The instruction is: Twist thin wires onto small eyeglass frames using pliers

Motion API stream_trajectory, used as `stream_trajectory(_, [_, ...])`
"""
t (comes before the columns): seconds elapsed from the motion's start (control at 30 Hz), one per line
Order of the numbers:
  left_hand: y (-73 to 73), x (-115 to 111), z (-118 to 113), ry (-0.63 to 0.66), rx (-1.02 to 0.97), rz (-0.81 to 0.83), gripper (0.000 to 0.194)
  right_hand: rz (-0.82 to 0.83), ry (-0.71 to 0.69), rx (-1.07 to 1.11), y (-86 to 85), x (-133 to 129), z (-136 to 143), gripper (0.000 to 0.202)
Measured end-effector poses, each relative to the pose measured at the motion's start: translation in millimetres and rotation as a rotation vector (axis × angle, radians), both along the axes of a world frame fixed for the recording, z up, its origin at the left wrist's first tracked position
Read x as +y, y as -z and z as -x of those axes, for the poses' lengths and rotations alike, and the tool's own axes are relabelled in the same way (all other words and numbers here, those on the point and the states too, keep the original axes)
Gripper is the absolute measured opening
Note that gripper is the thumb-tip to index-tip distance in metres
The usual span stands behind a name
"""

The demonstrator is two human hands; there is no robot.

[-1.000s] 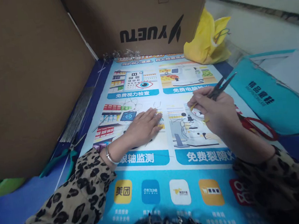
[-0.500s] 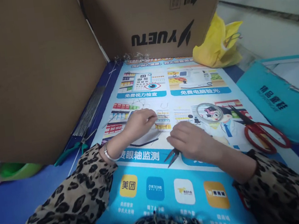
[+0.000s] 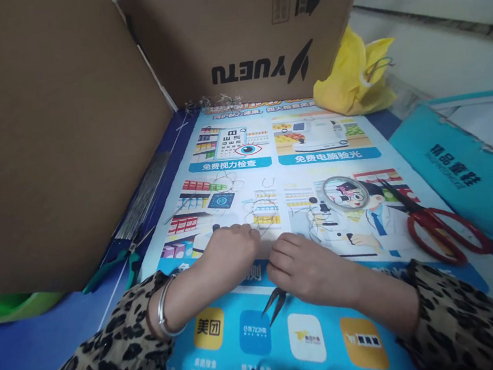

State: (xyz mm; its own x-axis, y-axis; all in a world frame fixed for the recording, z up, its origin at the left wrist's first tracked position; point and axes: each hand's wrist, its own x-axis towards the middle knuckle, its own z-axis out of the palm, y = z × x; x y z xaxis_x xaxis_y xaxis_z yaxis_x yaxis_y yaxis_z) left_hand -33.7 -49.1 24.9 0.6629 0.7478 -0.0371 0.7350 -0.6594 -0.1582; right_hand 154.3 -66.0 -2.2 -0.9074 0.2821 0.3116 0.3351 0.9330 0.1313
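My left hand (image 3: 236,250) is closed over the middle of the printed sheet (image 3: 267,176), its fingertips turned away; what it pinches is too small to make out. Close beside it on the right, my right hand (image 3: 298,265) is closed round a pair of dark-tipped pliers (image 3: 275,303), whose slightly parted jaws stick out below the palm toward me. Thin bent wires (image 3: 223,181) lie on the sheet beyond my left hand. A round coil (image 3: 345,192) of fine wire rests beyond my right hand.
Red-handled scissors (image 3: 445,233) lie at the right, near a turquoise bag (image 3: 459,172). A yellow bag (image 3: 352,78) sits at the back. Green-handled pliers (image 3: 120,267) and straight wires (image 3: 145,196) are left, beside tall cardboard (image 3: 44,131).
Both hands have come nearer to me in the view and closer together. The pliers have moved with my right hand. The view has shifted slightly.
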Motion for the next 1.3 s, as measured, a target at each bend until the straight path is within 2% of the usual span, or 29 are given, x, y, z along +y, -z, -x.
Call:
stream_trajectory(0.37, [-12.3,-4,0,-0.004,0.11,0.034,0.014,0.026,0.029,0.042,3.3,0,1,0.017])
stream_trajectory(0.77, [-4.8,-5,1,0.077,0.129,-0.047,0.012,0.052,0.035,0.025,2.4,0,2,0.018])
stream_trajectory(1.13, [-4.4,0,5,0.13,0.128,-0.055,0.014,0.018,0.042,0.029,1.3,0,1,0.019])
stream_trajectory(1.3, [-4.9,2,6,0.114,0.151,-0.016,0.014,0.024,0.039,0.037,2.4,1,1,0.018])
